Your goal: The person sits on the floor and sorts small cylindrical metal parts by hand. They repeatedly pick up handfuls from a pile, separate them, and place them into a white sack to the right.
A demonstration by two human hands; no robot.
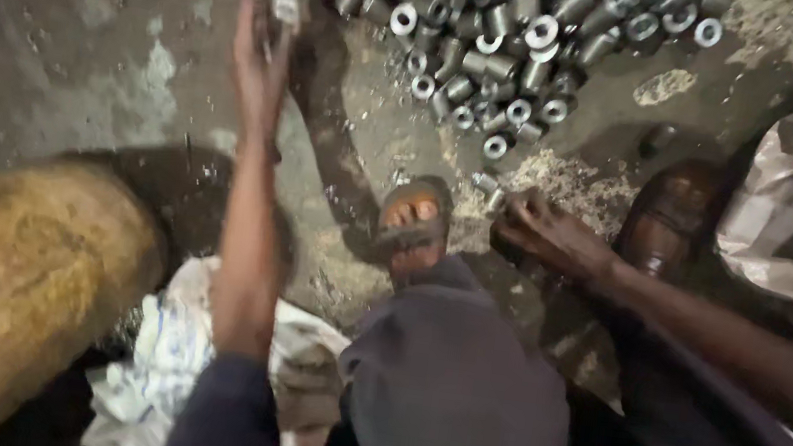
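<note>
Low in the frame lie a white sack (159, 365) and a log (6, 286). At centre right, by a sandalled foot (414, 223), the right hand (548, 234) pinches a small metal sleeve (488, 186). At upper left the left hand (260, 65) lifts another sleeve (286, 6) in its fingertips; so light a hold could let it drop. Beyond lies the sleeve pile (509, 45).
</note>
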